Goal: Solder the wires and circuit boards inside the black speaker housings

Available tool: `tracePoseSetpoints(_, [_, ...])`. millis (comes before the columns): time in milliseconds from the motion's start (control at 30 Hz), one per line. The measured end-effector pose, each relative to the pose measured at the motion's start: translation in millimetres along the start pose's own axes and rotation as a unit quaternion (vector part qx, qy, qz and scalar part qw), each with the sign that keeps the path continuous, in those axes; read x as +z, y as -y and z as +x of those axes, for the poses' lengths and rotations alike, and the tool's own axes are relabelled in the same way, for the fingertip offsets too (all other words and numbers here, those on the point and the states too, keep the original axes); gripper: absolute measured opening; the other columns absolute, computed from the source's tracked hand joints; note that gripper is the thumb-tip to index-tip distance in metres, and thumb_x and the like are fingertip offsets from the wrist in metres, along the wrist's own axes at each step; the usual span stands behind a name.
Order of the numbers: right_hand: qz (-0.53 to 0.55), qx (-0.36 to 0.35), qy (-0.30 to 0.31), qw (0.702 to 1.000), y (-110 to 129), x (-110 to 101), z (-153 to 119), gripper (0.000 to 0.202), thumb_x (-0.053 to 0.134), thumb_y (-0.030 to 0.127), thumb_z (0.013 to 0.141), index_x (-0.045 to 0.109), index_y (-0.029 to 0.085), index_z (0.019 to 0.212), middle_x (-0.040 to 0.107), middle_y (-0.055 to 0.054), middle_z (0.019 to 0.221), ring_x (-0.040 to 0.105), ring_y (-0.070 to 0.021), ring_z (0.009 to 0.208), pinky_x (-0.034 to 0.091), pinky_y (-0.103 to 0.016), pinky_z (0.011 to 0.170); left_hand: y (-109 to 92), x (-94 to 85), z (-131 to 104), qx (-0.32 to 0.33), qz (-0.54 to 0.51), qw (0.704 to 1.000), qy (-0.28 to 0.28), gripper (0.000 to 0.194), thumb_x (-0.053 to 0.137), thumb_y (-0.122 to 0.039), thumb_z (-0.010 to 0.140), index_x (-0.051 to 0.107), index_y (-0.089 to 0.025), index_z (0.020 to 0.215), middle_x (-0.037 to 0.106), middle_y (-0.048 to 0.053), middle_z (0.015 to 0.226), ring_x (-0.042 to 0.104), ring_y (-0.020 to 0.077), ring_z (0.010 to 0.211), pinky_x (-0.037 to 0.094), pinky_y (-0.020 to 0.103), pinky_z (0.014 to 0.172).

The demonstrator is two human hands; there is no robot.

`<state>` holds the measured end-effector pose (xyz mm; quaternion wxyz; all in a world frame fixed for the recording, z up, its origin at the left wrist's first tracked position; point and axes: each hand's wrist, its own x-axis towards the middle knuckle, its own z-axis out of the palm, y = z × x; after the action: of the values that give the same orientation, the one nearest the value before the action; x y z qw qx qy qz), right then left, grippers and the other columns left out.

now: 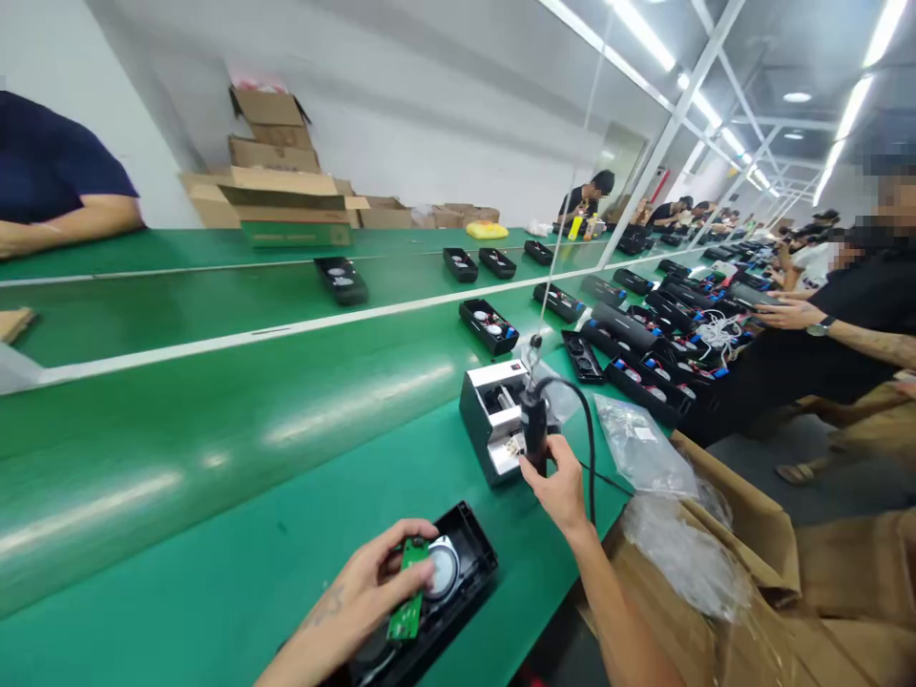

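Note:
My left hand [376, 582] is closed on a green circuit board [406, 615], over a black speaker housing [468, 582] on the green bench. A round white speaker cone [442, 569] shows beside my fingertips. Farther right, my right hand [558, 482] is wrapped round a black electric screwdriver [533, 425], which hangs upright from a cord. The screwdriver is at the right side of a black and silver screw feeder box [487, 420]; its lower tip is hidden.
Open black housings [490, 326] lie on the belt [215, 382], with several more piled at the right. Plastic bags [644, 448] and a cardboard box [744, 515] are right of my forearm. A person in black [844, 305] stands at the right; cartons [286, 205] stand behind.

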<state>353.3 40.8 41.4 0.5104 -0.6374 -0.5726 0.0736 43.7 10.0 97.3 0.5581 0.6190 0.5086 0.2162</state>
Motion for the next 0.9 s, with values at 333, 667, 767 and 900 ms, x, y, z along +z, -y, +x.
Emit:
tracePoseSetpoints(333, [0.469,0.115,0.035,0.875,98,19,18,0.035,0.072,0.041,0.097,0.055,0.030,0.125,0.052,0.012,0.064,0.049,-0.0101,0.043,0.043,-0.023,0.044,23,14.2,-1,0.019,-0.216,0.976,-0.037,0.058,0.074,-0.069,0.089,0.062,-0.022,0.120,0.074,0.001,0.073,0.069,0.0206,0.073,0.049,0.031,0.072])
tracePoseSetpoints(667, [0.559,0.059,0.221,0.797,197,74,27,0.071,0.080,0.051,0.092,0.047,0.032,0.151,0.054,0.012,0.066,0.045,-0.0079,0.035,0.043,-0.022,0.035,28,21.8,1,0.038,-0.294,0.952,-0.074,0.052,0.075,-0.070,0.088,0.060,-0.023,0.106,0.070,-0.002,0.064,0.064,0.0162,0.063,0.048,0.026,0.065])
tracePoseSetpoints(767, [0.551,0.082,0.221,0.801,196,84,23,0.070,0.078,0.049,0.094,0.044,0.035,0.154,0.048,0.014,0.062,0.042,-0.0067,0.034,0.041,-0.019,0.035,28,22.2,2,0.046,-0.299,0.950,-0.073,0.048,0.073,-0.067,0.091,0.064,-0.022,0.105,0.069,-0.001,0.063,0.064,0.0163,0.062,0.049,0.027,0.065])
tracePoseSetpoints(900, [0.540,0.092,0.197,0.813,193,86,31,0.058,0.077,0.047,0.095,0.051,0.036,0.146,0.043,0.014,0.063,0.036,-0.0053,0.034,0.035,-0.017,0.033,27,19.8,3,0.068,-0.296,0.950,-0.076,0.042,0.072,-0.062,0.093,0.073,-0.020,0.097,0.069,0.001,0.083,0.068,0.0145,0.062,0.052,0.027,0.064])
